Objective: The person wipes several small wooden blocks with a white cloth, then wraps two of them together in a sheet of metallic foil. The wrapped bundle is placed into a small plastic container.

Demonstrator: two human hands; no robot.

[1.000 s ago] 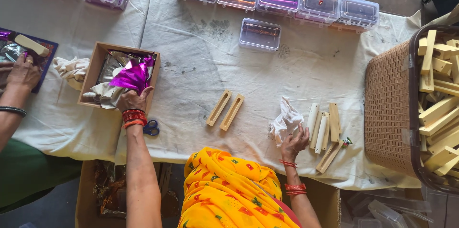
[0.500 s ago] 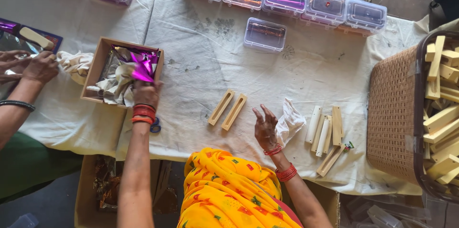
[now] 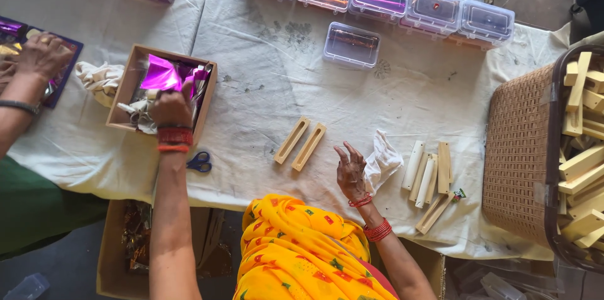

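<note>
Your left hand point(image 3: 171, 108) was down in the cardboard box point(image 3: 129, 83) at the left of the frame, fingers closed on a sheet of magenta foil point(image 3: 162, 75) that stood crumpled above the other wrappers. That foil looked thin, nearly weightless and limp, likely to crease or tear if you gripped it hard, so a light pinch at one corner or edge would have suited it best, and its glossy face might have slid between dry fingers. Your right hand point(image 3: 350, 170) hung empty at lower centre, fingers spread, just beside a white cloth point(image 3: 381, 160). Two slotted wooden pieces point(image 3: 301, 143) lay side by side to its left; they seemed stiff and light, easiest taken by the long edges. Blue scissors point(image 3: 200, 161) lay below the box. Another person's hand point(image 3: 41, 55) rested at the far left.
</note>
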